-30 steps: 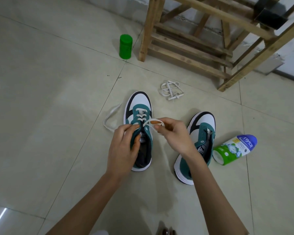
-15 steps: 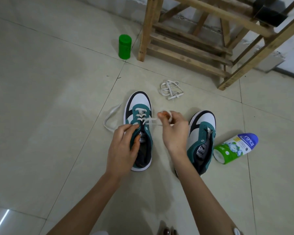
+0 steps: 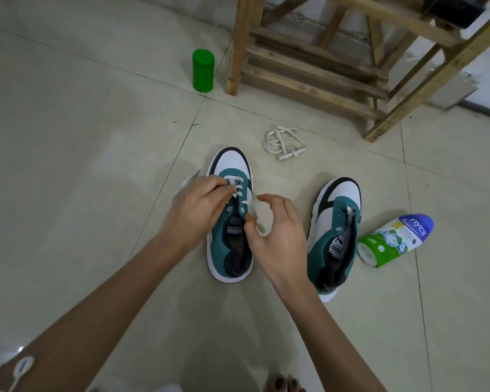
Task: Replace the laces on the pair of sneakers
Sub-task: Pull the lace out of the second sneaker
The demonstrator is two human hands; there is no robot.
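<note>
- Fingers (image 3: 216, 190) of the left hand (image 3: 194, 212) are curled tight over the upper eyelets of the near sneaker (image 3: 232, 162), pinching the white lace (image 3: 238, 190) where it crosses the tongue.
- Fingers (image 3: 272, 200) of the right hand (image 3: 279, 236) are spread and loosely curved, holding nothing that I can make out. A blurred strand of the lace runs just beside the thumb, and I cannot tell if they touch.
- From the head view, that sneaker stands on the tiled floor (image 3: 68, 165), toe pointing away, with only its front eyelets laced. 1 lace end trails out past its left side.
- Its unlaced mate (image 3: 341, 198) stands to the right, partly behind the right forearm.
- 1 bundle of spare laces (image 3: 285, 142) lies beyond both toes.
- Further off are a green canister (image 3: 203, 70), a wooden frame (image 3: 309, 69) and a tipped-over bottle (image 3: 393, 239).
</note>
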